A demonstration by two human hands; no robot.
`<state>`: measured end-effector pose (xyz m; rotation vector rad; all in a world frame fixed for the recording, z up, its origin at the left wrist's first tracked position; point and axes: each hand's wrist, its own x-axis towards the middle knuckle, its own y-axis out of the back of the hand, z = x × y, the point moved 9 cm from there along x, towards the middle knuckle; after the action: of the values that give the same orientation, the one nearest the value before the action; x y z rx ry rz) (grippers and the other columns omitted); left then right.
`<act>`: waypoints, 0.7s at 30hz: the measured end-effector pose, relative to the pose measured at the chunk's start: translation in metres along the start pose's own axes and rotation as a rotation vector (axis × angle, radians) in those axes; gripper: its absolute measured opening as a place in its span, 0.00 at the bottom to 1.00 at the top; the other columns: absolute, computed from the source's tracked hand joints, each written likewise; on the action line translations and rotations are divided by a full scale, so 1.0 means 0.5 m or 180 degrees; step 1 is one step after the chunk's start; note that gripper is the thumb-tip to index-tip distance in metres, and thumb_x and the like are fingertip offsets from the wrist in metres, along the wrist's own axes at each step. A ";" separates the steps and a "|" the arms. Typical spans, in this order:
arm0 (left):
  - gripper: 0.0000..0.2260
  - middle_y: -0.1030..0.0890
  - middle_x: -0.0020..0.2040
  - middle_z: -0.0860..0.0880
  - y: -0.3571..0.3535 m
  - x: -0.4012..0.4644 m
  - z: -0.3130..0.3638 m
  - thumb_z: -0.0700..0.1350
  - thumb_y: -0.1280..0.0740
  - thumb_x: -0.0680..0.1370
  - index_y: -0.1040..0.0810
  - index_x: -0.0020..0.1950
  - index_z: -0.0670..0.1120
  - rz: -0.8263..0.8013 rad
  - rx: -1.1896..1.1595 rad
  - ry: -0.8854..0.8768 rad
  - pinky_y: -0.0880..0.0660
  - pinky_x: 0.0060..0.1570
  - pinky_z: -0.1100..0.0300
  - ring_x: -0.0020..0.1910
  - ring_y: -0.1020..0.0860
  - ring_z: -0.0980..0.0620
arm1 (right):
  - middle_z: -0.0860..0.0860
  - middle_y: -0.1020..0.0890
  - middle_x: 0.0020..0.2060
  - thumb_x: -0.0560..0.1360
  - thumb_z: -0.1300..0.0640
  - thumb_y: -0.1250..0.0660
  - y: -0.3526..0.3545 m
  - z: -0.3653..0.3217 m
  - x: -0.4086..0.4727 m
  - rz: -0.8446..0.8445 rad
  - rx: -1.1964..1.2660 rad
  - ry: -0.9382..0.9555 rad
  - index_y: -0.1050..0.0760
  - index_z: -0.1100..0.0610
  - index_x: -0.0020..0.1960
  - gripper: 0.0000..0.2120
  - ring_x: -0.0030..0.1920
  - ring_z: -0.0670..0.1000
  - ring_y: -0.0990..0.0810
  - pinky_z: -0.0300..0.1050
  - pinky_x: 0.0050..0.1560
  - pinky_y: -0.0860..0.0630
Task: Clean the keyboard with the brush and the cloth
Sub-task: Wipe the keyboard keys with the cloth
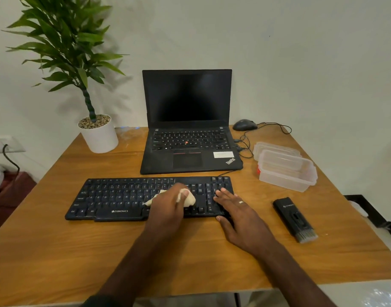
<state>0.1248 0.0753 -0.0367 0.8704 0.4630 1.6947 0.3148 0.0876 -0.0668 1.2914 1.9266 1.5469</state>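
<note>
Here the black Zebronics keyboard (123, 196) lies across the middle of the wooden table (57, 251), parallel to its near edge. The left hand (168, 204) sits on the right-centre part of the keys, its fingers curled around a bunched cream cloth (190, 199) and pressing it down onto the keycaps. The right hand (236, 209) rests flat on the keyboard's right end, fingers straight and spread over the number pad, thumb at the keyboard's front edge, holding nothing. The black cleaning brush (295, 219) lies on the table toward the right edge, apart from both hands, bristles pointing at the near edge. Behind the keyboard an open ThinkPad laptop (187, 120) stands with its screen dark. A potted plant (97, 134) occupies the far left corner, a mouse (244, 125) sits at the far edge, and clear plastic containers (287, 171) rest near the right edge.
</note>
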 end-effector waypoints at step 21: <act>0.11 0.17 0.46 0.50 -0.025 -0.006 0.021 0.45 0.41 0.85 0.20 0.51 0.50 0.0366 -0.2172 0.0836 0.22 0.41 0.67 0.44 0.19 0.60 | 0.45 0.36 0.77 0.80 0.46 0.36 0.022 0.001 -0.010 0.0163 0.0131 -0.0141 0.35 0.49 0.77 0.27 0.75 0.39 0.46 0.37 0.76 0.51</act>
<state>0.1413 0.0752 -0.0393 0.1805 -0.0136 1.9042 0.3225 0.0840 -0.0586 1.3907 1.9216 1.4971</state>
